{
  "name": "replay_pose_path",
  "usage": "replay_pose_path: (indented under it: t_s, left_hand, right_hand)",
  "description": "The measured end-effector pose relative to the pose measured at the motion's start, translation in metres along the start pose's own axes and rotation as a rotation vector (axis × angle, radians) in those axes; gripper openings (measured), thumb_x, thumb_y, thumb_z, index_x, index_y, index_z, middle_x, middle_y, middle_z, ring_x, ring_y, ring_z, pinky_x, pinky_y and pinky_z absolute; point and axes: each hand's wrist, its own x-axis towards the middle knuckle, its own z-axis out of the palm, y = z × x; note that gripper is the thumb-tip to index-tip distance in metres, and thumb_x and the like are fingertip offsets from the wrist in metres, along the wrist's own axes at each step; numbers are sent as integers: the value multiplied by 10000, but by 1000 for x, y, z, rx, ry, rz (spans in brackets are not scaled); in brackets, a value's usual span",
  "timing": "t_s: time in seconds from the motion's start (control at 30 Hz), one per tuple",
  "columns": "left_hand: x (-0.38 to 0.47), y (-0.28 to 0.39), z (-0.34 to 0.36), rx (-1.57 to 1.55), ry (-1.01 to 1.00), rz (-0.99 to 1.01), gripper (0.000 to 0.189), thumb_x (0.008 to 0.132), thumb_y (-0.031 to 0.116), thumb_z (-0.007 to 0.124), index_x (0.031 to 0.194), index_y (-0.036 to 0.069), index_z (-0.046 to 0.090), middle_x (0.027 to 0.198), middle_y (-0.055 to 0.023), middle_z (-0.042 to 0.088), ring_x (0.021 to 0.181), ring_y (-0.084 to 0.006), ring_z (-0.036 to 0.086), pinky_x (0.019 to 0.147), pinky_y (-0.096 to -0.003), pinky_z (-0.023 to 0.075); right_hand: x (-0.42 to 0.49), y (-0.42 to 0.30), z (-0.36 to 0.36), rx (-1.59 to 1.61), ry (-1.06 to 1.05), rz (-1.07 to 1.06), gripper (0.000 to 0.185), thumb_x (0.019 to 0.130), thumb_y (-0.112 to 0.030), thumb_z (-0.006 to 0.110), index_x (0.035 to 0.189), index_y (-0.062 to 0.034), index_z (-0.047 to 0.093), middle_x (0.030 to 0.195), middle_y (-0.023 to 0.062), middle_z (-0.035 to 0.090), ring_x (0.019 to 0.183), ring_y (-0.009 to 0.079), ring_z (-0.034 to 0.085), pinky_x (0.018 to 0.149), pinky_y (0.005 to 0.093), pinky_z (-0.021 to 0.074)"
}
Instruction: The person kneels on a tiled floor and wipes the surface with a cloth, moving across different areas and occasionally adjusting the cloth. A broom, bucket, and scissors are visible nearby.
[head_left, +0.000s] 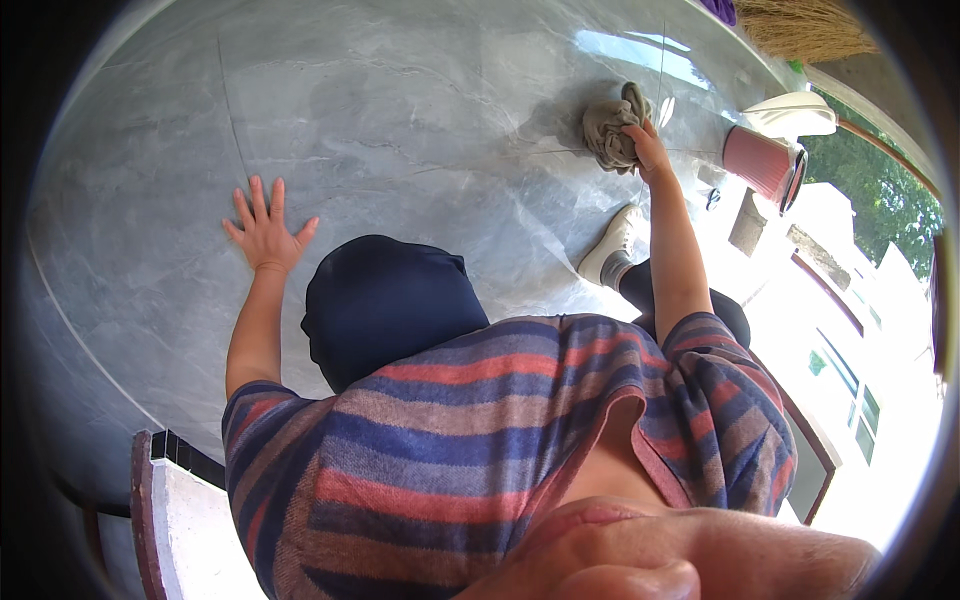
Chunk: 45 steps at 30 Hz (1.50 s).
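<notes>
My left hand (265, 232) rests palm down on the grey marbled tile floor (420, 127), fingers spread and nothing in it. Off to the right, my right hand (650, 152) grips a crumpled grey-brown cloth (611, 135). The cloth is bunched against the floor, and my fingers are partly hidden in its folds. My bent knee in dark blue trousers (390, 300) is between my arms. A white shoe (613, 244) on my foot stands on the tiles below the cloth.
At right are a pink ribbed bin (756, 161) and a white plastic object (791, 114). Straw broom bristles (806, 30) show at the top right, beside a purple item (720, 10). A door frame edge (142, 510) stands at lower left. Bright daylight washes out the right side.
</notes>
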Motion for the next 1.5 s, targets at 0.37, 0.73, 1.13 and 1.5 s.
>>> replay_pose_path:
  t_s: [0.37, 0.73, 1.13, 1.5]
  left_hand:
    - [4, 5, -6, -32, 19, -13, 929, 773, 703, 570, 1531, 340, 173, 1619, -44, 77, 1464, -374, 98, 1060, -703, 141]
    - [-1, 2, -3, -52, -50, -48, 921, 770, 699, 582, 1527, 363, 178, 1623, 7, 61, 1472, -341, 90, 1069, -700, 137]
    - [-2, -2, 7, -195, 140, -53, 784, 888, 560, 514, 1523, 205, 223, 1597, -29, 173, 1463, -332, 150, 1086, -672, 133]
    - [1, -5, 17, -135, 532, -596, 511, 979, 398, 364, 1369, 71, 417, 1426, -115, 390, 1322, -301, 352, 1032, -510, 239]
  right_hand:
    - [-6, 3, 254, -966, 416, -487, 774, 720, -345, 641, 1431, -188, 379, 1509, 131, 292, 1237, 411, 396, 964, 525, 366]
    - [-85, -74, 289, 114, -668, -562, 553, 789, -160, 658, 1317, -69, 522, 1244, 134, 529, 1165, 229, 511, 962, 326, 434]
    - [-116, 108, 263, -1153, -354, -702, 650, 721, -231, 726, 1291, -143, 426, 1279, 178, 403, 1185, 417, 424, 930, 490, 465]
    - [-106, -105, 398, -399, -493, -1419, 446, 797, -243, 689, 1167, -39, 543, 1225, 234, 471, 1154, 398, 407, 971, 450, 409]
